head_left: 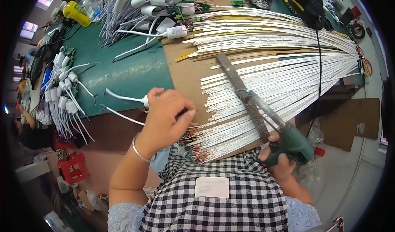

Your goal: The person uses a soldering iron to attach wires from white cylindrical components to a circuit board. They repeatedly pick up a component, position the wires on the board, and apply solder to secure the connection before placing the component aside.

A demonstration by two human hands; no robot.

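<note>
From my remote post I work two hands: my right grip (283, 163) is wrapped round one green soldering iron (294, 143), its tip over one metal bar (234, 80) lying across the white strips (284, 80), too many to count. My left grip (168, 112) curls before one white cap (145, 101); I cannot tell whether it holds it. One yellow bottle (77, 14) sits on the surface (127, 77)
</note>
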